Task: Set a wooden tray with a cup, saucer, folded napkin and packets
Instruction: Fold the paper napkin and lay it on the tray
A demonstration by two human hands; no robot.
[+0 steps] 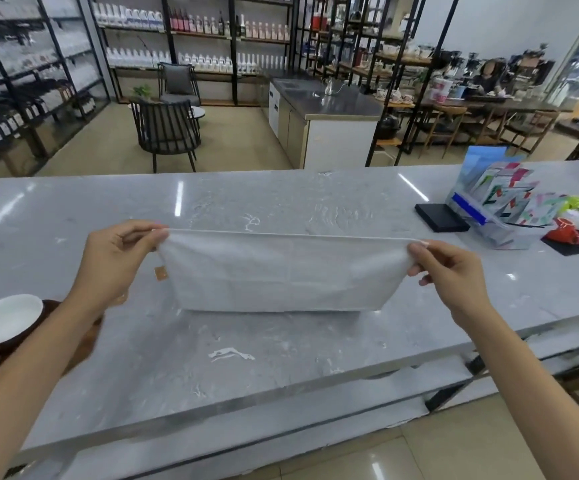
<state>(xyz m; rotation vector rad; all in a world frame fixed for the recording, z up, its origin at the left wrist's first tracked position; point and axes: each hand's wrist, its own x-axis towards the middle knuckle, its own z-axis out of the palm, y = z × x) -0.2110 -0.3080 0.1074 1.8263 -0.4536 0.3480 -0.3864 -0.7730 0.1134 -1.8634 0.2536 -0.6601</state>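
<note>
— Where is the white cloth napkin [281, 271]?
— Stretched above the grey marble worktop [246, 358]; the left hand [114, 258] and right hand [450, 271] each keep a pinching grip on an upper corner.

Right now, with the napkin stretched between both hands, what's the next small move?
Probably bring the left hand across to the right hand, halving the napkin: it is held up by its top corners and looks wider than a tray setting would want.

Bare forearms, no sleeves; hands [114, 258] ungloved, nails short.
</note>
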